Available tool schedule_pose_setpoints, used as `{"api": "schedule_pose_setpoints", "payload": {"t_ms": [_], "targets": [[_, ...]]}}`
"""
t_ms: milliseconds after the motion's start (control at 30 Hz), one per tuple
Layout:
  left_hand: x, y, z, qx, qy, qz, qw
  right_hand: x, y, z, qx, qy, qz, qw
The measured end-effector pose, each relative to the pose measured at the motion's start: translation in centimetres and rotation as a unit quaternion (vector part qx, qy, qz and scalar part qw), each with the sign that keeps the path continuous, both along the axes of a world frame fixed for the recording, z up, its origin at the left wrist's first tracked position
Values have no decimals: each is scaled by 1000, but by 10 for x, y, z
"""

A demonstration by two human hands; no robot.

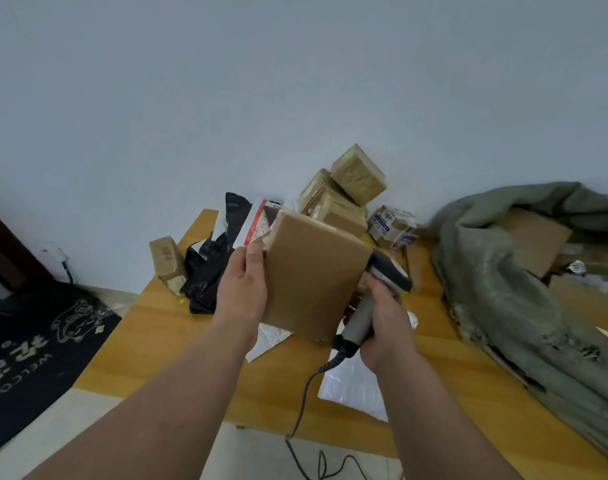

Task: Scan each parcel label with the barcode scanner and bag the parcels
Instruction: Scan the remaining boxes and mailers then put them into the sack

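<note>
Box up, scanner behind it

My left hand [241, 289] grips the box [313, 275] by its left edge; my right hand [385, 323] wraps the scanner [375, 299] handle, its head at the far face. Stiff cardboard, probably light; edges hold best. Bag [510, 289] lies right on the table [157, 327].

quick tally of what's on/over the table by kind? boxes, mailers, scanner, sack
Cardboard boxes: 6, one held, one at the table's left edge, three stacked at the back, one taped and printed
Poly mailers: 4, black, white-red, two white
Barcode scanner: 1
Green sack: 1
Total: 12
</note>
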State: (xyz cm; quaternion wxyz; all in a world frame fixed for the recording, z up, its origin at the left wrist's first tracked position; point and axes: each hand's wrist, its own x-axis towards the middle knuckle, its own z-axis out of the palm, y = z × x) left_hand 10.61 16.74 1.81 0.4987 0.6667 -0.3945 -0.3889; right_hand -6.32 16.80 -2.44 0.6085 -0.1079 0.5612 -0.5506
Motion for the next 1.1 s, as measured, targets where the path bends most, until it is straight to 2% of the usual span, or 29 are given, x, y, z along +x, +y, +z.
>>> {"api": "schedule_pose_setpoints", "payload": {"t_ms": [100, 200, 267, 433, 500, 600, 700, 833, 967, 1100], "targets": [[-14, -6, 6, 6, -25, -1, 1000, -25, 5, -7, 8, -9, -15, 1000], [-29, -13, 9, 25, -96, -44, 994, -44, 8, -15, 4, -5, -28, 1000], [-39, -16, 10, 63, -111, -80, 989, -55, 8, -21, 4, 11, -29, 1000], [-47, -21, 11, 164, -10, -158, 974, -73, 8, -35, 11, 36, -38, 999], [-47, -24, 9, 160, -4, -178, 971, -77, 9, -41, 11, 30, -42, 999], [-49, -27, -3, 141, -40, -228, 963, -78, 8, -45, 10, 15, -37, 999], [-51, -28, -15, 124, -82, -227, 963, -80, 4, -48, 12, 15, -39, 999], [-53, -33, -16, 108, -52, -214, 970, -82, 1, -51, 24, 12, -71, 997], [-50, -40, -17, 67, -180, -223, 956, -70, 3, -53, 17, 17, -77, 997], [-45, -46, -24, 32, -228, -220, 948, -59, 3, -48, -5, 7, -90, 996]]}}
